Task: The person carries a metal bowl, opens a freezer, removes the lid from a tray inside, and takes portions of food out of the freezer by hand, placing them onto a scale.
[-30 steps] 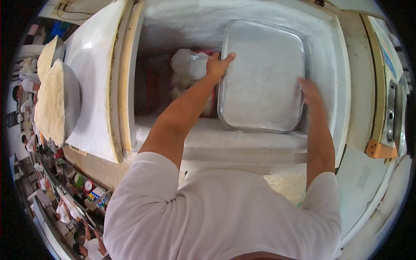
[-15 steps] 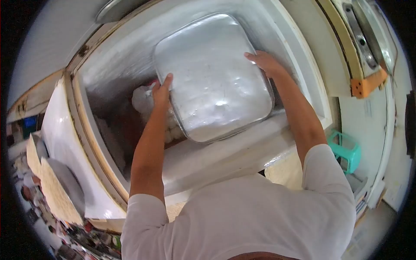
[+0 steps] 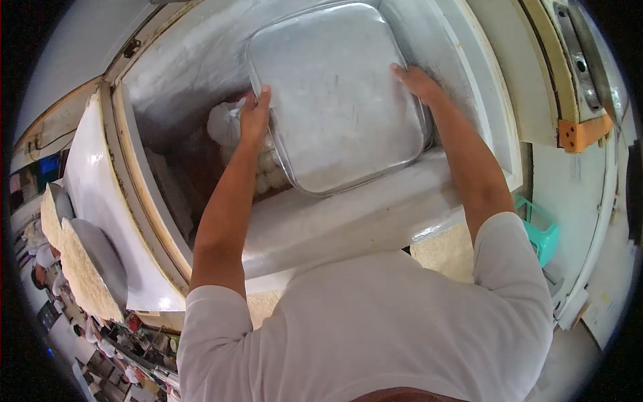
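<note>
Both of my hands hold a large square metal tray (image 3: 341, 100) with rounded corners, inside an open chest freezer (image 3: 321, 224). My left hand (image 3: 254, 117) is closed on the tray's left edge, thumb on top. On the opposite edge, my right hand (image 3: 416, 82) grips with its thumb over the rim; the fingers underneath are hidden. Left of the tray lies a white plastic bag (image 3: 224, 124). Several pale round pieces (image 3: 269, 173) show beside my left forearm, partly covered by the tray. What lies beneath the tray is hidden.
The freezer's white rim (image 3: 499, 114) surrounds the work area. A white panel with a torn foam edge (image 3: 90, 275) stands at left. To the right are an orange corner piece (image 3: 584, 134) and a green plastic stool (image 3: 541, 231). People and clutter appear far off at lower left.
The tray and both hands have shifted farther up the view, away from my body. More of the pale round pieces shows at the tray's left. Both hands keep their hold.
</note>
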